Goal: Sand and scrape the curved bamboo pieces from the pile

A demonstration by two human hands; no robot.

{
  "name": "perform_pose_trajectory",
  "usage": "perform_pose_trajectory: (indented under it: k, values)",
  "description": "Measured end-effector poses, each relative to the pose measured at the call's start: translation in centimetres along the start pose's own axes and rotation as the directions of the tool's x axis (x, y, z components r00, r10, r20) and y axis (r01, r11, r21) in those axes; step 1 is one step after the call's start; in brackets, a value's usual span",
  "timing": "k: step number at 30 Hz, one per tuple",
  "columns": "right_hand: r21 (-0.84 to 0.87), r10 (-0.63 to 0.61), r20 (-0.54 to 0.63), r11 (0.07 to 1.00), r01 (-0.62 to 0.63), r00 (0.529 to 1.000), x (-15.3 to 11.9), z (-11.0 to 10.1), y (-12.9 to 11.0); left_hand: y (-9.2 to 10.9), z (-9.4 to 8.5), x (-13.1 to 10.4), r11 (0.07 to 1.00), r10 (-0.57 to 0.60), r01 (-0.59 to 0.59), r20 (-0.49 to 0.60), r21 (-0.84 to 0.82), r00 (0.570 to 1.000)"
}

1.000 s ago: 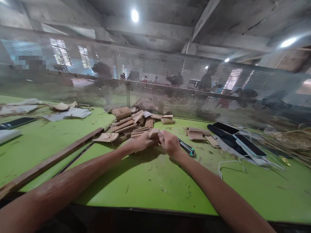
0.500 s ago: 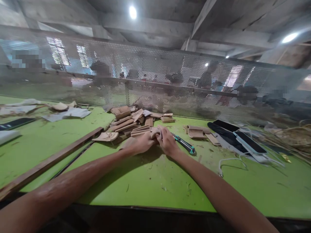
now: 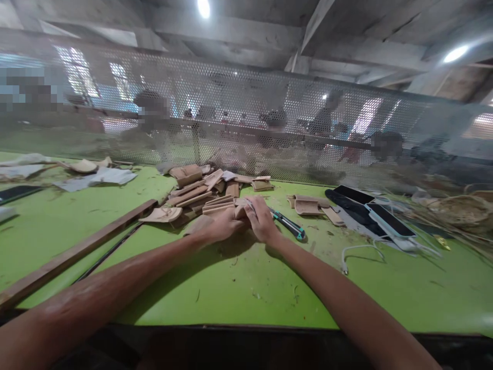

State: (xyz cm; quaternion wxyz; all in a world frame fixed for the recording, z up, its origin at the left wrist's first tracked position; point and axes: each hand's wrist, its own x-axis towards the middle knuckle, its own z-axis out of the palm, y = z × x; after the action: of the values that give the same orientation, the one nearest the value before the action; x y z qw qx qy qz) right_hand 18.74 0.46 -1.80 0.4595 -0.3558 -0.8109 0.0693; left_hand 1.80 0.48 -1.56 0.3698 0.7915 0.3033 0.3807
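Observation:
My left hand (image 3: 222, 226) and my right hand (image 3: 262, 222) meet over the green table, both closed on a small tan piece (image 3: 240, 207) that looks like bamboo. Fingers cover most of this piece, and something thin and pale shows by my right fingertips, too small to name. Right behind my left hand lie several thin slats (image 3: 219, 203) in a stack. A larger heap of curved and flat tan pieces (image 3: 190, 195) spreads beyond them. To the right of my right hand rests a black and teal utility knife (image 3: 289, 225).
A long wooden bar (image 3: 82, 249) slants across the left side. Curved pieces (image 3: 307, 205) lie right of centre. Two phones, one pale-edged (image 3: 391, 221), sit with a white cable (image 3: 362, 247) farther right. A perforated metal screen (image 3: 231, 149) runs along the back, with people beyond it.
The view has shifted slightly, moving the scene a little left and up. Both hands stay together on the tan piece; the right fingers have changed position slightly on it.

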Motion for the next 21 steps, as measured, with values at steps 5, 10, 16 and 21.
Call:
perform_pose_trajectory:
  k: [5,10,16,21]
  values:
    - [0.077,0.060,0.020,0.995,-0.061,0.998,-0.1,0.3,-0.2,0.3,-0.5,-0.2,1.000,-0.019,0.019,-0.014,-0.010,1.000]
    - [0.048,0.012,0.017,0.999,-0.012,1.000,0.0,0.0,-0.7,0.0,-0.6,0.0,0.996,0.031,-0.031,0.000,0.080,1.000]
    - [0.071,0.113,-0.002,0.991,-0.113,0.994,-0.6,0.2,0.1,0.6,-0.4,-0.1,0.998,-0.026,0.028,-0.048,0.053,0.999]
    - [0.071,0.136,0.076,0.987,-0.141,0.988,-0.4,-0.7,-1.2,0.4,-0.7,-0.2,0.999,-0.026,0.024,0.035,0.048,0.999]
